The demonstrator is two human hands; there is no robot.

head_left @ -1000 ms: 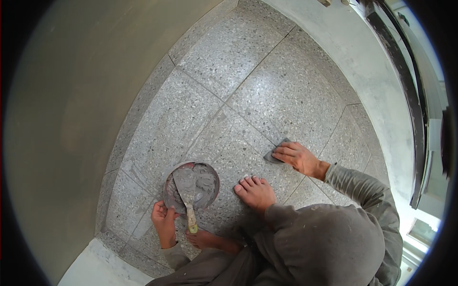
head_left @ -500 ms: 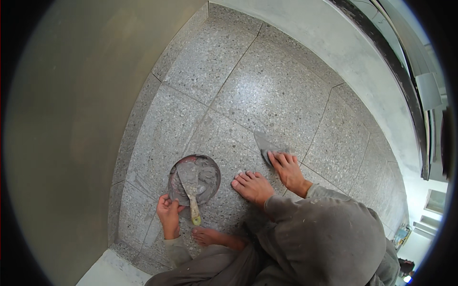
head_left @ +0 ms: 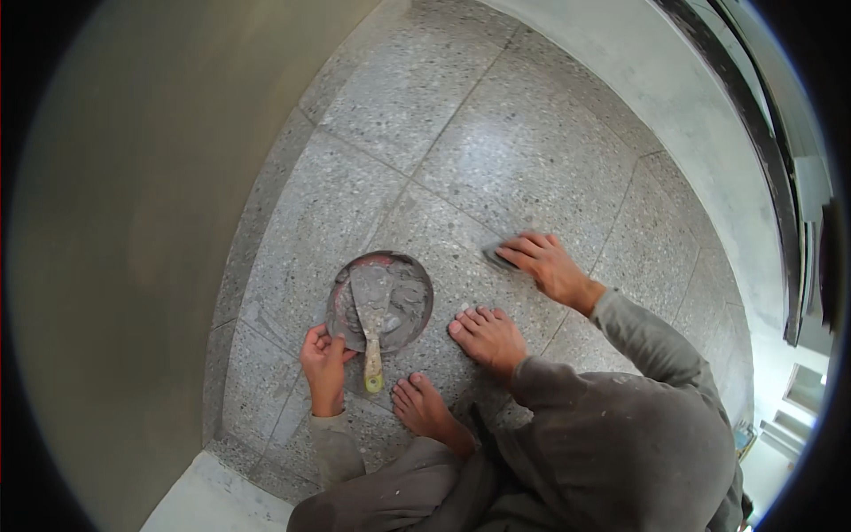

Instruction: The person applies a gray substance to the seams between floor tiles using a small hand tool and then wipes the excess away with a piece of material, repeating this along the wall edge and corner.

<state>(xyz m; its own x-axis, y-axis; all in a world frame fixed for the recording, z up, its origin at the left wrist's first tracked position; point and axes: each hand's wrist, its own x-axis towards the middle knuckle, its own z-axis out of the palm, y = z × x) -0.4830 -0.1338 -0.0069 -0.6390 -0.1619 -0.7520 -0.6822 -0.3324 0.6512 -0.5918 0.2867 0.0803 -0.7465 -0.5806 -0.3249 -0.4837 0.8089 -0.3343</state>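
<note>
My left hand (head_left: 324, 365) grips the near-left rim of a round, shallow bowl (head_left: 427, 306) on the floor, its fingers curled at the edge. Thick grey paste (head_left: 408, 301) coats the inside of the bowl. Across it lies a putty knife (head_left: 372, 310), its smeared blade in the paste and its yellow-ended handle jutting over the near rim. Farther off to the right, my right hand (head_left: 551, 269) presses a flat dark grey pad (head_left: 502, 258) against the floor tiles. The fingers cover most of the pad, so its exact kind cannot be made out.
Speckled grey floor tiles (head_left: 479, 160) with thin joints stretch away ahead. A smooth grey-brown wall (head_left: 133, 222) rises on the left, and a pale low wall (head_left: 674, 106) curves along the right. My bare feet (head_left: 487, 339) rest between the bowl and my right hand.
My right hand has moved the pad farther away across the tile, and its forearm is more stretched out. The view has shifted slightly; my left hand stays at the bowl's rim.
</note>
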